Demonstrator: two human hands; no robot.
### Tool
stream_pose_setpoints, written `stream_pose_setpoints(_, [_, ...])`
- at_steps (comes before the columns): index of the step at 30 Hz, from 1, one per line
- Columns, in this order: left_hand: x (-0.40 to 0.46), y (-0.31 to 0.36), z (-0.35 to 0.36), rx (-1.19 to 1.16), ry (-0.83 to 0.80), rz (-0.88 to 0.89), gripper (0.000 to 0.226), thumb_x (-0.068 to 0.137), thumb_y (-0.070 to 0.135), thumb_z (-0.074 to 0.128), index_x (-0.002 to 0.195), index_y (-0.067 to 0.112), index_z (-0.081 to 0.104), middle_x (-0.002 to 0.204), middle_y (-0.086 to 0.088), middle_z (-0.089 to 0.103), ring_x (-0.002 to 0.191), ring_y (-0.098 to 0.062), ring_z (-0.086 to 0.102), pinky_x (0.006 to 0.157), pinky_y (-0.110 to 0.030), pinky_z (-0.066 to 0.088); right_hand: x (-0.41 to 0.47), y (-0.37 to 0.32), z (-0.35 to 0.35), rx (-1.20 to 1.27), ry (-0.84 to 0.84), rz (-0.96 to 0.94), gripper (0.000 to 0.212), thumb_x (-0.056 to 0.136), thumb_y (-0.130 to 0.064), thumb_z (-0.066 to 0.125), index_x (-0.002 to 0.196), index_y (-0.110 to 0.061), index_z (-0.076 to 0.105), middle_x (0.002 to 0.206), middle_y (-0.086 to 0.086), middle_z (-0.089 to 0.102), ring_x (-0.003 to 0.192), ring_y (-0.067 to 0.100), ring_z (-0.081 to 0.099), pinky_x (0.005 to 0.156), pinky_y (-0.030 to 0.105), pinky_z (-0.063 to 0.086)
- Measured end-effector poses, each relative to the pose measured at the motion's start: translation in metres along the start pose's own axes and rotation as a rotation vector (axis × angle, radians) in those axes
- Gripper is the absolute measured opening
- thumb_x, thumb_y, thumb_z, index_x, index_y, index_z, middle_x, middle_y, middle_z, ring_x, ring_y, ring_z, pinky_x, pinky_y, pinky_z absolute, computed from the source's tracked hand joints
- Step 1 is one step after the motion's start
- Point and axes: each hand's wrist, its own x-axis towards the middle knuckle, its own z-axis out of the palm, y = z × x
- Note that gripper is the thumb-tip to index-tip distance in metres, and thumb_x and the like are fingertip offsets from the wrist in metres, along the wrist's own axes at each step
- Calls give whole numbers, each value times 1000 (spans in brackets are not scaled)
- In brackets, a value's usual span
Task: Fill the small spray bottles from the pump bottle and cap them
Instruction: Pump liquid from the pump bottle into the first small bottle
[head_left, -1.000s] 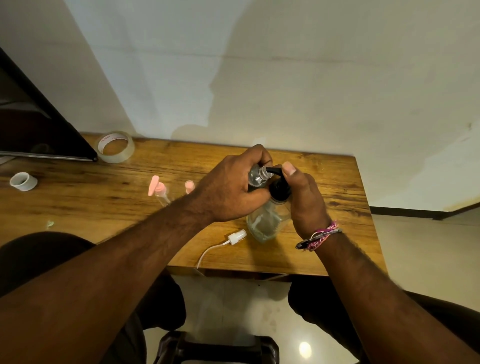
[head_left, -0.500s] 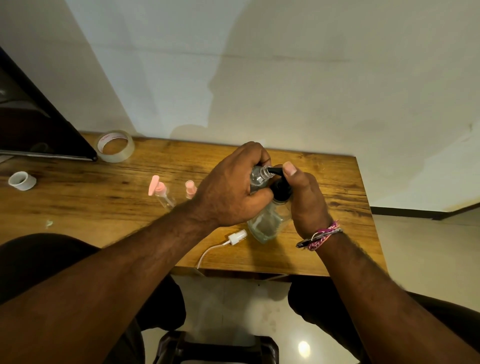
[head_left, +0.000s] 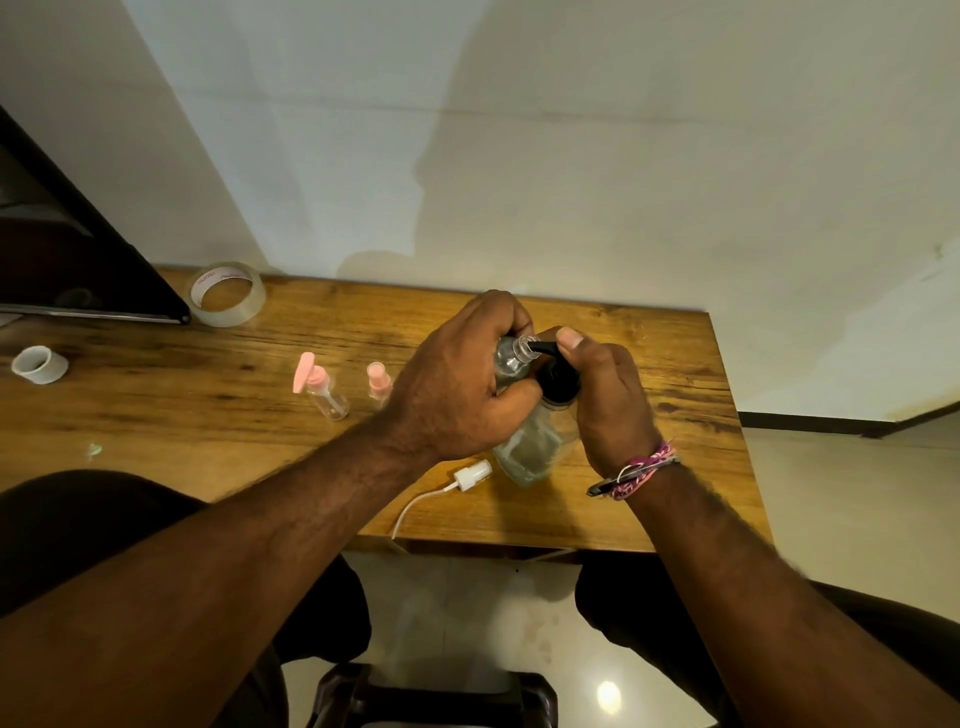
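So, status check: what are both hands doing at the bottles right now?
Left hand grips small clear spray bottle at black pump spout. Right hand presses pump bottle. White spray cap lies loose nearby; nothing blocking.

A plain room at home, it seems: wooden desk (head_left: 649, 364) against a bare wall (head_left: 571, 156), tape roll (head_left: 227, 293) far left of the hands, tiled floor (head_left: 831, 493).

Tape roll (head_left: 227, 293) — left of pump bottle (head_left: 540, 441)
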Motion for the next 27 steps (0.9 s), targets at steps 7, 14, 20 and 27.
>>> stream_pose_setpoints(7, [1, 1, 0, -12, 5, -1, 26, 74, 15, 68, 94, 17, 52, 87, 3, 55, 77, -21, 54, 61, -45, 46, -4, -5, 0, 31, -22, 26, 78, 89, -58, 50, 97, 18, 67, 96, 43, 64, 93, 58, 60, 79, 58, 51])
stream_pose_setpoints(14, [1, 2, -2, -31, 6, 14, 24, 73, 15, 67, 93, 14, 53, 87, 1, 56, 78, -23, 55, 62, -44, 46, -6, -8, -1, 47, -40, 81, 73, 89, -66, 55, 102, 3, 76, 103, 35, 71, 103, 57, 63, 95, 69, 49])
stream_pose_setpoints(20, [3, 5, -3, -59, 12, 31, 23, 73, 22, 63, 92, 19, 51, 86, 4, 55, 75, -17, 53, 60, -32, 43, -5, -6, 3, 37, -55, 82, 96, 77, -88, 61, 98, 5, 72, 101, 41, 66, 99, 60, 60, 90, 72, 48])
stream_pose_setpoints(27, [1, 3, -2, -59, 19, 38, 24, 73, 24, 66, 92, 17, 52, 86, 2, 55, 75, -18, 53, 60, -32, 42, -3, 0, 2, 37, -6, 54, 92, 78, -75, 64, 94, 15, 68, 94, 43, 63, 83, 45, 65, 78, 44, 47])
